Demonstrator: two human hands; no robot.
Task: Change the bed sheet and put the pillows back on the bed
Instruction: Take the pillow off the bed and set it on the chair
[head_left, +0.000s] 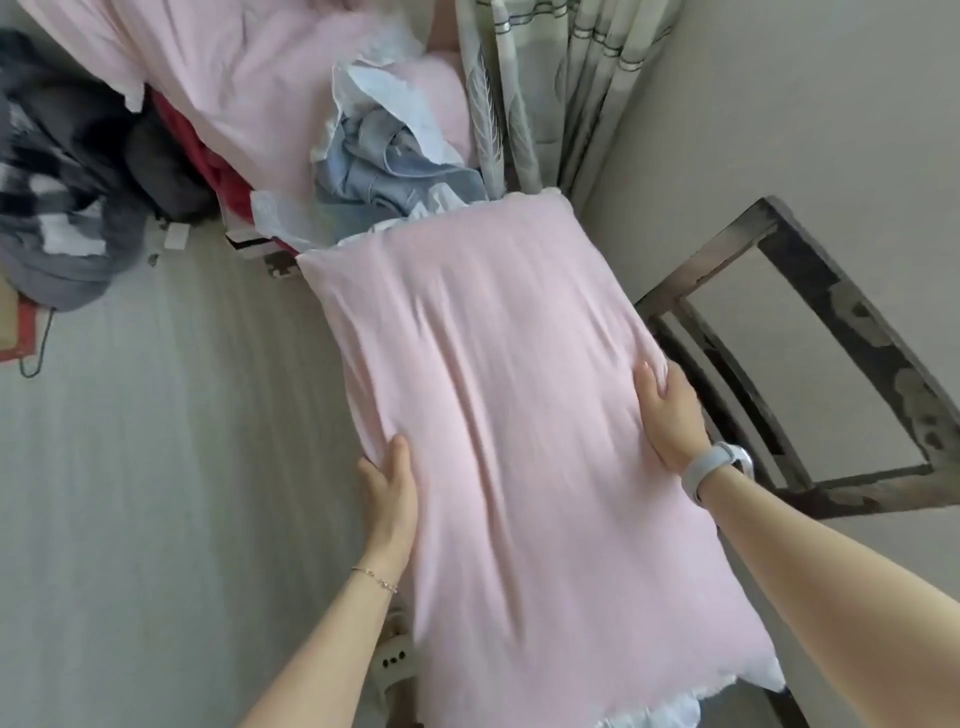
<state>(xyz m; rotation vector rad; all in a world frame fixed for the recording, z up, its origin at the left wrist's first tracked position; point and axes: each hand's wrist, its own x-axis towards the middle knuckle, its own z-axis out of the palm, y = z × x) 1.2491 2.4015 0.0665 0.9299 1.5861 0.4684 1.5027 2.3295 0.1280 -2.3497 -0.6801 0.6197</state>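
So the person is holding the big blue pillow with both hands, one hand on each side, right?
Not quite. The pillow is pink, not blue, as the head view shows. The rest is right: the left hand holds one side and the right hand holds the other. The blue things are crumpled clothes lying beyond the pillow.

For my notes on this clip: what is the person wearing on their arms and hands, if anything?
Both forearms are bare, with no sleeves in view, and neither hand wears a glove. The left hand has a thin gold-coloured chain bracelet at its wrist. The right hand has a watch or fitness band at its wrist, with a pale grey-white strap and a rounded light case. No rings are visible.
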